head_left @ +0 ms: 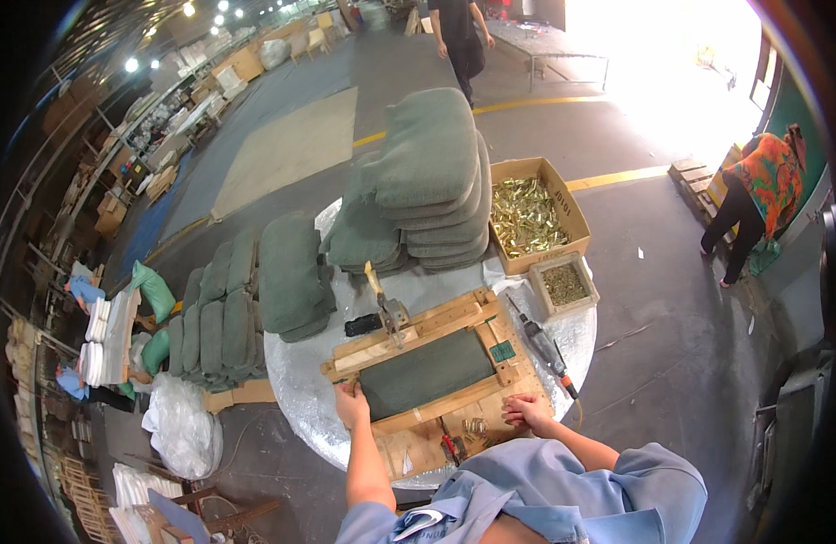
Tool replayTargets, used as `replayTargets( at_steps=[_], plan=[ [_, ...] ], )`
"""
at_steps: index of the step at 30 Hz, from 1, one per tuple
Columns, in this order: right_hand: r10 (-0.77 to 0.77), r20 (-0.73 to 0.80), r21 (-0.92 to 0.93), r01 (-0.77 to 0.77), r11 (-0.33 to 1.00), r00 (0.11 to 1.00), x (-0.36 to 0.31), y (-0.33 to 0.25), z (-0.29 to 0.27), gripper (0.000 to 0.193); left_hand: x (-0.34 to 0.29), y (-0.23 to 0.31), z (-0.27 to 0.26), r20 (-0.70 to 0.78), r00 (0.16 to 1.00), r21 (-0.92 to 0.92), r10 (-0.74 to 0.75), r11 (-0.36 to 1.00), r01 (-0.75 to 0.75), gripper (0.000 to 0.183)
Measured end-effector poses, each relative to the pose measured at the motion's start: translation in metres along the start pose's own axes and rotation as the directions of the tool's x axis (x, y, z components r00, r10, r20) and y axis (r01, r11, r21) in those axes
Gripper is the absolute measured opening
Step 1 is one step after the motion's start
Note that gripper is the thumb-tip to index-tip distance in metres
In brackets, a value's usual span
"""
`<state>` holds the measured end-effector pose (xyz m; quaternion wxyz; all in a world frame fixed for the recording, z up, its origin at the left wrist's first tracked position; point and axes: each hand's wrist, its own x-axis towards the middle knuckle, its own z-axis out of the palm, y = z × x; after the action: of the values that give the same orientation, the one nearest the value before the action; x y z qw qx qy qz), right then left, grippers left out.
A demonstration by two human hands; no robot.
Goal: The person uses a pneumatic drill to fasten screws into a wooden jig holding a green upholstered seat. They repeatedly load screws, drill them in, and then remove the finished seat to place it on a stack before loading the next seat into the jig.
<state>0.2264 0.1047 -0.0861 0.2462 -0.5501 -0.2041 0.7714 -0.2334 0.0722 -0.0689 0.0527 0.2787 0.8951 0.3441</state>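
A dark green fabric cushion (427, 374) lies flat inside a wooden frame jig (459, 315) on a round, plastic-wrapped table. My left hand (352, 404) is closed at the cushion's left end, fingertips pressed against its edge. Near the jig's lower right corner, my right hand (525, 412) has its fingers curled together; what they hold, if anything, is too small to tell. Close by on the board are some small brass-coloured metal pieces (475, 426) and a red-handled tool (452, 448). A clamp with a yellowish handle (388, 304) stands at the jig's far side.
A corded power screwdriver (547, 346) lies right of the jig. Beyond are a carton of brass-coloured hardware (529, 218) and a small box of screws (564, 284). Green cushions (432, 172) are stacked at the back, more on the left. One person walks beyond; another bends at right.
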Motion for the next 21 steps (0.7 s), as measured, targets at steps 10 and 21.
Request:
replayTargets(
  at_steps=[10,21],
  plan=[
    [-0.033,0.025,-0.053,0.034,0.998,0.999,-0.001,-0.001,0.003,0.016,0.005,-0.004,-0.001,-0.011,1.0,-0.072,-0.019,0.997,0.018,0.023],
    [-0.781,0.133,-0.828,0.502,0.252,0.611,0.034,-0.1,0.08,0.016,-0.001,0.006,0.001,-0.018,1.0,-0.033,-0.018,0.999,0.018,0.026]
  ],
)
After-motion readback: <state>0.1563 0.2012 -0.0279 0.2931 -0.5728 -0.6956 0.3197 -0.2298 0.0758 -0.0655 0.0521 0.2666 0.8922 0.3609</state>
